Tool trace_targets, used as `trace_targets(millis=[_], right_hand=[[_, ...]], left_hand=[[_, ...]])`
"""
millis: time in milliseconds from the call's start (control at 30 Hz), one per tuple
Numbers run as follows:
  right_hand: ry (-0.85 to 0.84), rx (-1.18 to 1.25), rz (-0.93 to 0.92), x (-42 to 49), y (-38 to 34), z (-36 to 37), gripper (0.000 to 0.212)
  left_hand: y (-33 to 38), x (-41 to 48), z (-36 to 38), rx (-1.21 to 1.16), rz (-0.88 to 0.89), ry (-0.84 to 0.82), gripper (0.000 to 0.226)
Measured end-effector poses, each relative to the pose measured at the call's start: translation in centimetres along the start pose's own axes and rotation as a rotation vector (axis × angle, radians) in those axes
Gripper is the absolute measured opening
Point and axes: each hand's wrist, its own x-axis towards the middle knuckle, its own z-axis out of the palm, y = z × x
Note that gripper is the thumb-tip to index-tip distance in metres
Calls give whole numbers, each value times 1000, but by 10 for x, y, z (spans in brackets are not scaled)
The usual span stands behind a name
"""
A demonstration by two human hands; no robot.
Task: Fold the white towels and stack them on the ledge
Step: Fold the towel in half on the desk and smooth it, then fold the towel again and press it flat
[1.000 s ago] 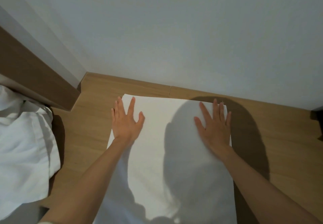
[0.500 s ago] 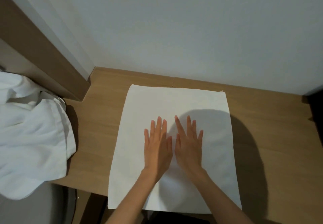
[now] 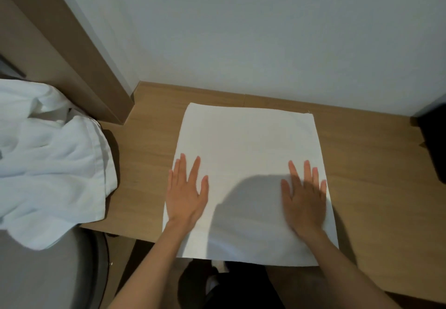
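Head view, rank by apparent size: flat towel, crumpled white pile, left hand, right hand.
1. flat towel
2. crumpled white pile, cut off by the frame's left edge, so its full extent is unsure
3. left hand and right hand: they look alike, so no ranking between them

Ahead I see a plain pale grey-white painted wall (image 3: 265, 31) meeting a light oak-grain wooden ledge (image 3: 376, 188). On my left, a brown wooden upright panel (image 3: 72, 50) slants down to the ledge's back corner. A black boxy object (image 3: 434, 144) is cut off at the right edge.
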Motion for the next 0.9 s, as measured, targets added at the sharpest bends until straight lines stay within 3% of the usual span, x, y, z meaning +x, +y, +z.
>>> trace_targets(millis=[267,433,833,900], right_hand=[[-21,2,18,-13,-20,-7,53],[-144,20,-51,-70,-46,8,55],[-79,-45,-30,-37,-63,13,57],[29,-22,-127,-37,-72,6,56]], left_hand=[[16,-14,-11,-84,27,-50,62],[39,-71,9,4,70,-119,59],[41,-24,15,72,115,-105,58],[47,-26,12,44,136,-94,56]])
